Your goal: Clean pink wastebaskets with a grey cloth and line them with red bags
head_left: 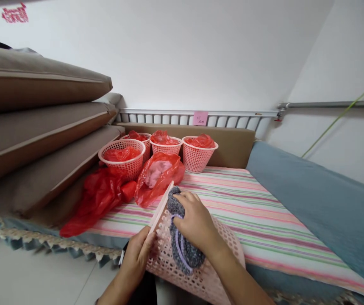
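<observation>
Head view: five pink perforated plastic baskets counted. Four upright baskets (197, 162) stand at the far left of the striped sheet (264, 216), each containing thin, crumpled red plastic (203, 141). The fifth, the tilted basket (204, 281), is at the sheet's near edge. Left hand (137, 248) clamped on its rim; right hand (197, 218) grips a cloth (188, 253), nubby dark gray with lilac edging, against its outer wall. Hands apart, near each other. Two loose red bags on the sheet's left part: the open bag (173, 170), pink fabric (156, 173) bunched inside; further left, the limp bag (99, 192), glossy, wrinkled, contents I cannot tell. Beyond the sheet, one pink note (200, 118).
</observation>
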The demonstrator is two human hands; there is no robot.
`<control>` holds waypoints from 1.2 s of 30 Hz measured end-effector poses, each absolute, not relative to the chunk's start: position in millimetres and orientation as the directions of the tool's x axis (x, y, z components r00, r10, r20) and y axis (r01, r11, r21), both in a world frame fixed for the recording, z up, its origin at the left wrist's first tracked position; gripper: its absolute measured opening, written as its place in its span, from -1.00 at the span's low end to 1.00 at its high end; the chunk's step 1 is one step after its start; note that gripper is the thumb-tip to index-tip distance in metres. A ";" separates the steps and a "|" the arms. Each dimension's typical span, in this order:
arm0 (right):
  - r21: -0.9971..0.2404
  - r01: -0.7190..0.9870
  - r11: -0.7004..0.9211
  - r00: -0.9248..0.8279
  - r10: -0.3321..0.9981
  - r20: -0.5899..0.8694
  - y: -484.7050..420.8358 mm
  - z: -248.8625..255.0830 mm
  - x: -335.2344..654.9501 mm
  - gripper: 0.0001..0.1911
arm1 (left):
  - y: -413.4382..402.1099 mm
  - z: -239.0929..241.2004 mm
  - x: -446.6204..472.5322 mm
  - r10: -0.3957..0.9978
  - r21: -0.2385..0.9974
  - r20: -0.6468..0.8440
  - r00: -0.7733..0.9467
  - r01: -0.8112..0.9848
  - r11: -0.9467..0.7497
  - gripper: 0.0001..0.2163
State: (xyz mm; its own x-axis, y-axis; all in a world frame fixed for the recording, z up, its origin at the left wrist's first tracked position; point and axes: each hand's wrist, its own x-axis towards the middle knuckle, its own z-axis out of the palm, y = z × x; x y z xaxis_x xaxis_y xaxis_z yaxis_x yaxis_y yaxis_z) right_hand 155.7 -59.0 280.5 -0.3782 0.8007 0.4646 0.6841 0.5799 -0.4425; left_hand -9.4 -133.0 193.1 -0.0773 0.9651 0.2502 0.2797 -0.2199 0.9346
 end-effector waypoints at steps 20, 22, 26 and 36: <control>-0.337 0.706 0.623 -0.463 0.766 0.446 -85.8 266.7 143.7 -0.54 | -95.9 201.8 -12.4 0.978 0.979 0.179 -0.111 0.123 -0.166 -0.49; -0.339 0.717 0.610 -0.442 0.772 0.456 -70.2 271.3 143.4 -0.54 | -101.8 192.5 -19.0 0.981 0.987 0.144 -0.132 0.086 -0.133 -0.47; -0.357 0.724 0.590 -0.414 0.786 0.459 -49.4 278.8 141.5 -0.54 | -120.3 168.6 -29.0 0.951 0.982 0.171 -0.256 0.122 -0.144 -0.57; -0.466 0.724 0.509 -0.372 0.857 0.357 -41.1 279.4 164.6 -0.46 | -120.7 197.0 -1.4 0.973 0.968 0.178 -0.147 0.202 -0.147 -0.59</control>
